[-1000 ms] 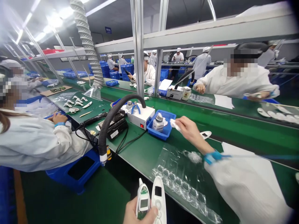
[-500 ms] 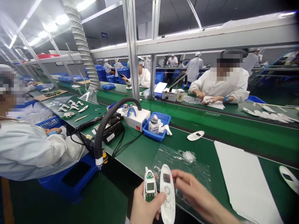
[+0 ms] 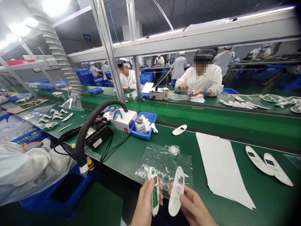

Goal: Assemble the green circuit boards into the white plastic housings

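Observation:
My left hand (image 3: pixel 144 201) grips a white device body (image 3: pixel 154 191), long and narrow, with a green circuit board and a small screen showing in its open face. Held in my right hand (image 3: pixel 194 204) is a white oval cover (image 3: pixel 176 193) with a display window and round button shapes, tilted upright. The two parts are side by side, a gap between them, near the bench's front edge. Beneath and behind them lies a clear plastic sheet (image 3: pixel 164 157) with a crumpled clear piece (image 3: pixel 174 150) on it.
White paper sheets (image 3: pixel 223 166) lie to the right, with two covers (image 3: pixel 258 160) beyond. Another cover (image 3: pixel 179 130) is farther back. A blue tray (image 3: pixel 143 135) holds a bottle beside a white box (image 3: pixel 122 121). A black hose (image 3: pixel 81 141) arches on the left; co-workers (image 3: pixel 199 75) sit nearby.
My right hand has taken hold of the cover, which my left thumb was holding before. Cover and body are now farther apart, and the body has turned. The view has swung right.

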A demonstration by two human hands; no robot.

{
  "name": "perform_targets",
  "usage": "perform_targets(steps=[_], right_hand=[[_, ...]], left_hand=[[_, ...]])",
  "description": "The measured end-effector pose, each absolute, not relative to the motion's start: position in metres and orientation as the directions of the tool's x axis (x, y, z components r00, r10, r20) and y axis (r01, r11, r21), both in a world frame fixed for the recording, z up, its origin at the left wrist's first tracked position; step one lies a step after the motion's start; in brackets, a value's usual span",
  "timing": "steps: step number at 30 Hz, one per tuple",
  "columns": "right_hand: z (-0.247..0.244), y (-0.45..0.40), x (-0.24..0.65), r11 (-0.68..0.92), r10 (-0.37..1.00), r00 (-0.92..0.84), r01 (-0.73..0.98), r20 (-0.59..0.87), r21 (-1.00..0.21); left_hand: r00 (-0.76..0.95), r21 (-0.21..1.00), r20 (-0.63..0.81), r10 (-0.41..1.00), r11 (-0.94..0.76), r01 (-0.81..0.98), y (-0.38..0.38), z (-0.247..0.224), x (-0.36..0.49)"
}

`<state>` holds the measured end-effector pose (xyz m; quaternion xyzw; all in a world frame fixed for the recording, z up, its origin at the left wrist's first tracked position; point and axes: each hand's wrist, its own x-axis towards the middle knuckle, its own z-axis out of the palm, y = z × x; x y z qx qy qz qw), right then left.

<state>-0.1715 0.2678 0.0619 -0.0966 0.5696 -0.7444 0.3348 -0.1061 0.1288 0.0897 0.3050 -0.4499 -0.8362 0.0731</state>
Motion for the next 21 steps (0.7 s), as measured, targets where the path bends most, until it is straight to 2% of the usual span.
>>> perform_targets(steps=[2, 5, 9, 12, 15, 18, 21], right_hand=[[0.060, 0.265, -0.165, -0.123, -0.576, -0.773, 0.402, -0.264, -0.907], [0.061, 0.257, -0.156, -0.130, -0.603, -0.754, 0.416, -0.261, -0.900], [0.065, 0.251, -0.153, -0.088, -0.656, -0.711, 0.404, -0.252, -0.911], [0.062, 0.249, -0.151, -0.113, -0.636, -0.728, 0.415, -0.255, -0.903], [0.055, 0.248, -0.149, -0.117, -0.627, -0.741, 0.395, -0.241, -0.911], [0.050, 0.255, -0.152, -0.051, -0.634, -0.751, 0.278, -0.184, -0.959], [0.054, 0.275, -0.160, 0.104, -0.592, -0.802, 0.019, -0.077, -0.994]], left_hand=[[-0.765, 0.838, -0.446, -0.464, -0.516, -0.175, 0.130, 0.094, -0.102], [-0.740, 0.871, -0.423, -0.523, -0.459, -0.174, 0.136, 0.099, -0.098], [-0.823, 0.882, -0.356, -0.442, -0.450, -0.139, 0.142, 0.101, -0.101], [-0.889, 0.904, -0.282, -0.361, -0.410, -0.120, 0.142, 0.100, -0.106], [-0.901, 0.913, -0.278, -0.333, -0.384, -0.139, 0.142, 0.096, -0.108], [-0.898, 0.906, -0.309, -0.314, -0.385, -0.177, 0.144, 0.090, -0.106], [-0.896, 0.897, -0.349, -0.275, -0.375, -0.234, 0.149, 0.087, -0.099]])
